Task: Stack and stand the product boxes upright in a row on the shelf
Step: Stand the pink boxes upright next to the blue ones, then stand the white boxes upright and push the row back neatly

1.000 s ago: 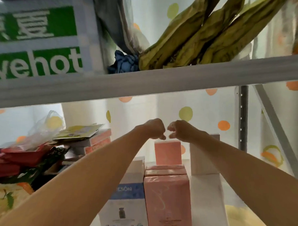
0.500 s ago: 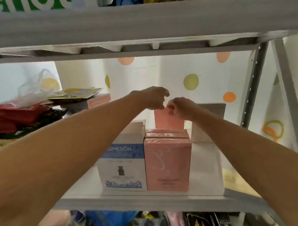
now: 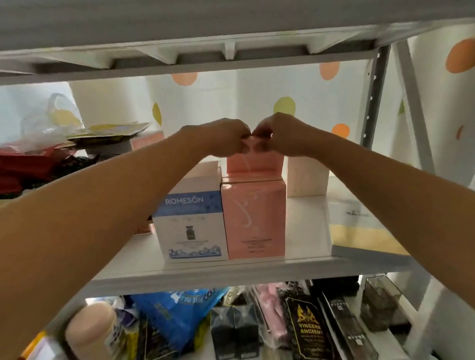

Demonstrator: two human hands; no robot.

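Note:
A white and blue ROMESON box [image 3: 192, 224] and a pink box [image 3: 253, 218] stand upright side by side at the front of the white shelf [image 3: 227, 272]. Behind the front pink box stands another pink box [image 3: 254, 164]. My left hand [image 3: 222, 138] and my right hand [image 3: 283, 135] meet over this rear box, with the fingers of both pinching its top edge. A cream box [image 3: 307, 178] stands upright just right of the rear pink box.
A flat white and yellow box [image 3: 364, 231] lies at the shelf's right end. Red bags [image 3: 19, 167], a plastic bag and flat boxes crowd the left. The upper shelf beam [image 3: 209, 56] hangs close above. Dark boxes [image 3: 310, 332] and a blue bag fill the lower shelf.
My view has tilted down, bringing the lower shelf into sight. Both hands came down from above the rear pink box onto its top edge and stay pressed together there.

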